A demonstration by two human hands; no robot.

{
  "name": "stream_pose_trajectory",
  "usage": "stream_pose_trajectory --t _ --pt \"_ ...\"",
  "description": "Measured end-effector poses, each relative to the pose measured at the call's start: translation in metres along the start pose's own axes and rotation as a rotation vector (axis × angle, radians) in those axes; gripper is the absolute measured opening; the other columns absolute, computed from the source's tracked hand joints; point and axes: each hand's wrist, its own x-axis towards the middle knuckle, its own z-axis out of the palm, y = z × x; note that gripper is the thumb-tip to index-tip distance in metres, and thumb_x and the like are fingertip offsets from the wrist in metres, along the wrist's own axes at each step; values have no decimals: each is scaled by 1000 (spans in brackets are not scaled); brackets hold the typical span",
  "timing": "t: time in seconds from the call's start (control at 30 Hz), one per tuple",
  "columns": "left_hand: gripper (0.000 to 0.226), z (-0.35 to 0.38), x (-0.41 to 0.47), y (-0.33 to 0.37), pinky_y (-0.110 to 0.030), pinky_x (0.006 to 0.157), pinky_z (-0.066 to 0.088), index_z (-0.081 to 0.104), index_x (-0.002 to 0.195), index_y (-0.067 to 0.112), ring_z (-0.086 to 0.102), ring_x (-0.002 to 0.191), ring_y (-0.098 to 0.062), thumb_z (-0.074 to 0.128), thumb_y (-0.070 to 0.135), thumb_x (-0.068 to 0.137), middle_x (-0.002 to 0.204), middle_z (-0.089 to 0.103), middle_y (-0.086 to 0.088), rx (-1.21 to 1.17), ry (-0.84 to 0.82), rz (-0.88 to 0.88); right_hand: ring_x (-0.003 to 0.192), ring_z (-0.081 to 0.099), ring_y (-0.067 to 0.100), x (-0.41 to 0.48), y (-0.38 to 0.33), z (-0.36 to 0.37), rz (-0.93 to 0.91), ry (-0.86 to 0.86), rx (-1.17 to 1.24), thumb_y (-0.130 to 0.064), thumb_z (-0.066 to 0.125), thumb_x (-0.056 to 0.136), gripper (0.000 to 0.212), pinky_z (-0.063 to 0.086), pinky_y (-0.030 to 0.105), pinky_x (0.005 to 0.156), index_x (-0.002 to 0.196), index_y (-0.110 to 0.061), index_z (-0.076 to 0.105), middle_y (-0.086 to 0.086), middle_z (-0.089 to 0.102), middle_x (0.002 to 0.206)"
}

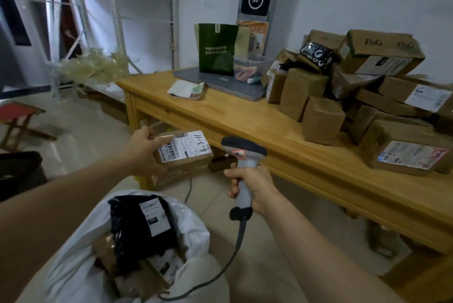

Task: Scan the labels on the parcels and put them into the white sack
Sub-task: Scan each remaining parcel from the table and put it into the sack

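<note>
My left hand [144,149] grips a small brown cardboard parcel [188,158] in the air, its white label with "4-3-11" facing up. Just right of it, my right hand [252,184] holds a grey corded barcode scanner [242,153] by the handle, head pointing toward the parcel's label. Below my hands the white sack [193,226] stands open on the floor. Inside it lie a black plastic parcel [139,226] with a white label and brown boxes [157,271].
A wooden table [235,121] stands ahead to the right, piled with several brown parcels [355,97]. A grey laptop [220,82], a green bag [217,49] and papers sit at its far end. A red stool [17,116] and white shelving [81,8] stand left.
</note>
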Motion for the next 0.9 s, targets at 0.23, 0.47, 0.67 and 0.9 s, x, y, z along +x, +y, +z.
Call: stream_pose_trajectory --t 0.23,0.47,0.67,0.9 --pt "89 60 -30 -66 -32 106 34 41 144 34 37 122 -24 75 63 66 126 32 -8 -163 -58 -282 38 44 20 38 43 38 208 -19 22 4 64 84 17 47 29 45 73 -2 53 10 48 49" --pt "82 112 -40 -91 -35 106 38 47 141 34 41 121 -25 74 60 69 125 31 -8 -242 -142 -383 46 53 25 89 90 73 378 -48 -18 -3 57 90 12 49 34 55 80 1 54 15 54 60" --pt "74 149 -21 -98 -31 106 36 50 137 39 41 125 -22 74 58 69 135 28 -7 -236 -173 -386 55 59 26 148 134 89 461 -13 -144 -1 58 88 7 53 34 60 84 4 59 19 64 65" --pt "77 186 12 -100 -38 105 40 50 136 43 34 129 -25 72 66 66 134 29 -7 -158 -294 -357 67 66 31 220 173 91 527 104 -231 -3 67 79 22 55 34 61 99 6 63 24 71 92"
